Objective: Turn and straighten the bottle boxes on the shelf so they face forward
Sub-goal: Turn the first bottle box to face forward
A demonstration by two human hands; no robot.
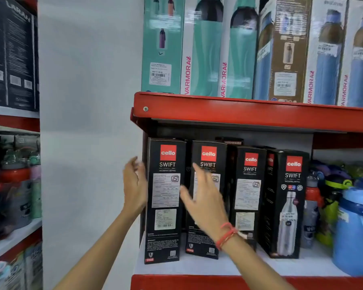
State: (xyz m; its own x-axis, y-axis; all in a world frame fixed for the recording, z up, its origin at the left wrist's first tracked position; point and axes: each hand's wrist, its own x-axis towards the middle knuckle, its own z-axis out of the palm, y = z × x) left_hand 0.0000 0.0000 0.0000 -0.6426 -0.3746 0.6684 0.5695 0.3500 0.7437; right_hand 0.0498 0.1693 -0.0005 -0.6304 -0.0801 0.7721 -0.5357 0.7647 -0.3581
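Several tall black Cello Swift bottle boxes stand in a row on the white shelf. The leftmost box and the second box show their label sides. The third box also shows a label side, while the rightmost box shows the bottle picture. My left hand is open, fingers spread, beside the left edge of the leftmost box. My right hand, open and blurred, hovers in front of the second box, hiding its middle. Neither hand holds anything.
A red shelf above carries teal and blue Varmora bottle boxes. Loose bottles and a blue jug crowd the right end of the shelf. A white wall panel stands left, with more shelving beyond it.
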